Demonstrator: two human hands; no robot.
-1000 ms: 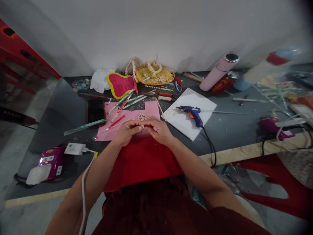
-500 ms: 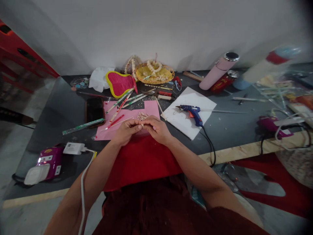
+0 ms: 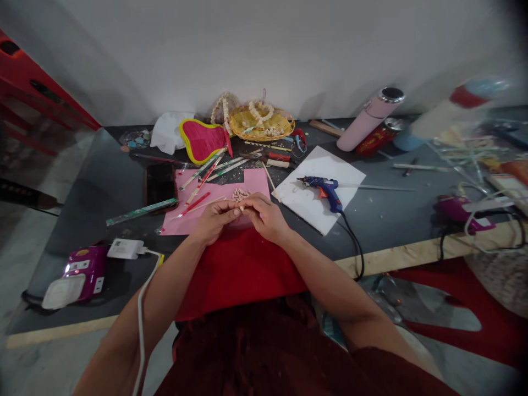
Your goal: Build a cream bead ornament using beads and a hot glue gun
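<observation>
Left hand (image 3: 215, 221) and right hand (image 3: 267, 220) meet at the fingertips above the near edge of a grey tabletop (image 3: 396, 220), seen from my distant post through the head camera. Thumbs and forefingers of both pinch a small, pale, bead-like piece (image 3: 242, 208), which sits between the two hands where their tips come together; its exact shape is too small for me to make out.

Just beyond the fingertips, on the far side, a loose heap of small cream-coloured pieces (image 3: 240, 194) lies on a flat pink sheet (image 3: 176, 221), partly hidden from me by the fingers. Left of the left hand, slim red-and-white wrapped sticks (image 3: 201, 185) cross the sheet, and a dark rectangular phone (image 3: 160, 187) lies by its left edge.

To the right of the right hand, well apart from it, a blue glue gun with an orange trigger (image 3: 325, 188) rests on a square white board (image 3: 317, 217). At the far side, I see a yellow woven oval basket (image 3: 236, 130) holding a ring of cream beads (image 3: 260, 116).
</observation>
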